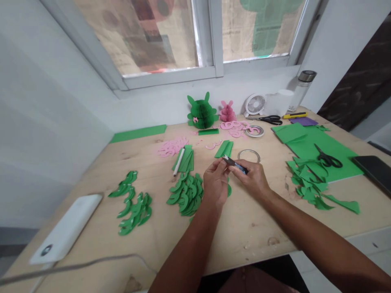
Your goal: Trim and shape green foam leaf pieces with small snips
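Observation:
My right hand [252, 176] grips a slim black-and-blue tool with a pale metal tip [236, 164], which points up and left. Beside that tip, my left hand [215, 181] is closed in a pinch; what its fingers hold, if anything, is hidden. Just left of it lies a heap of curved green paper pieces [187, 194]. Part of a green paper piece [229, 189] shows on the table between my hands. Behind my fingers are green paper strips [224, 149] and a roll of tape [249, 156].
Green scraps [308, 183], black scissors [328, 156], green sheets [339, 148] and a phone [374, 173] lie at right. More curved green pieces [134, 215] and a white power bank [69, 228] lie left. Behind stand green [201, 113] and pink [227, 112] paper figures and a small fan [255, 104].

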Motion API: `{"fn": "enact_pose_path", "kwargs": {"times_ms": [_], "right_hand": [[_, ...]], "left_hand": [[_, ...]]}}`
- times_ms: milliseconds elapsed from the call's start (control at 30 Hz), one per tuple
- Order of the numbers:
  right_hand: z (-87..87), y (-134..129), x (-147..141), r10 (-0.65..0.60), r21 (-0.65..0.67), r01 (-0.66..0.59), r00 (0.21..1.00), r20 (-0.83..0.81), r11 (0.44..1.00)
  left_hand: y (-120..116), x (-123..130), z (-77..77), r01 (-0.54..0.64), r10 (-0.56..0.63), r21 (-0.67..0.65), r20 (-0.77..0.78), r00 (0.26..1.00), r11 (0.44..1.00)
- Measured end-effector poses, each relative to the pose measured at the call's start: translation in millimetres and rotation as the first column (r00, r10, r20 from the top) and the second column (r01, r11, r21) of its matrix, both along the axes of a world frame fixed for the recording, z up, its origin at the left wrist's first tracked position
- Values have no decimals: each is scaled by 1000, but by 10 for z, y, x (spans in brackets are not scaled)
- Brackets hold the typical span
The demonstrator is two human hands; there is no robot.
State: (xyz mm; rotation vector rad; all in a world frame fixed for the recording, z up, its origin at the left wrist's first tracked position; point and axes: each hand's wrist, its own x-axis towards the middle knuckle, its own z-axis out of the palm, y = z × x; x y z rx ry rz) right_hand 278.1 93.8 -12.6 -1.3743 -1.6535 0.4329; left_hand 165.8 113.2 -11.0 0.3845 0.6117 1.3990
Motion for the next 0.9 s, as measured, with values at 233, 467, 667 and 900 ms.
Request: {"fn": "enact_pose_path", "kwargs": {"times_ms": [233,467,667,900], "right_hand": [[-5,5,-7,15,-14,-16,999,-35,1000],[-5,2,-5,11,-24,-12,999,-46,1000],[-7,4,-9,6,-18,-6,999,-44,1000],[6,-3,-17,1,-9,-2,999,-48,1000]], "left_hand": [[-8,-13,13,5,-5,-2,-16,1000,1000],[-11,-7,9,-2,2,10,-17,1000,1000],[-12,-5,4,-3,3,6,-16,1000,1000],[-13,0,16,-8,8,-5,-17,1000,1000]]}}
